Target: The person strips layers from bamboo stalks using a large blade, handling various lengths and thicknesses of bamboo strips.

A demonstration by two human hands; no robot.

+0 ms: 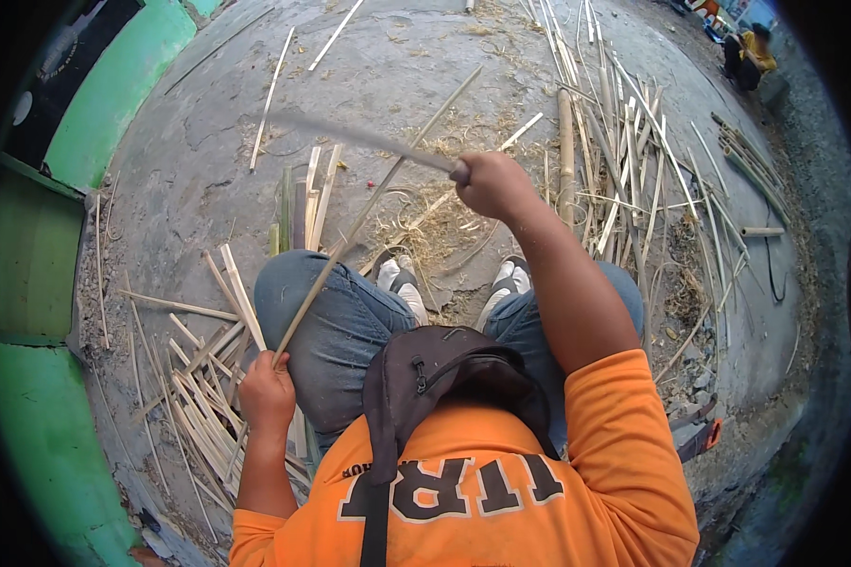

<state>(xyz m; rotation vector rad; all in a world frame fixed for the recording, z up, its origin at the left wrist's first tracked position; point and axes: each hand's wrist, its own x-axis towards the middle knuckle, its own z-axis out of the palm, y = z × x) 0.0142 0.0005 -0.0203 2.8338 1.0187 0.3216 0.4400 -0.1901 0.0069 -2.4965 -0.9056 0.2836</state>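
Left hand point(267, 389) grasping slender bamboo strip point(362, 219), right hand point(494, 184) clenching long flat knife point(369, 141); rough concrete point(213, 142)

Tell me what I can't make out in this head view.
All in the head view:
Knife: edge and tip blurred; whether it touches the strip is unclear.
Handle: mostly covered by the right hand.
Strip's gripped stretch: covered by the left hand.
Bag: contents hidden by its cloth.
Far person: too small, near the rim, to tell what they're doing.
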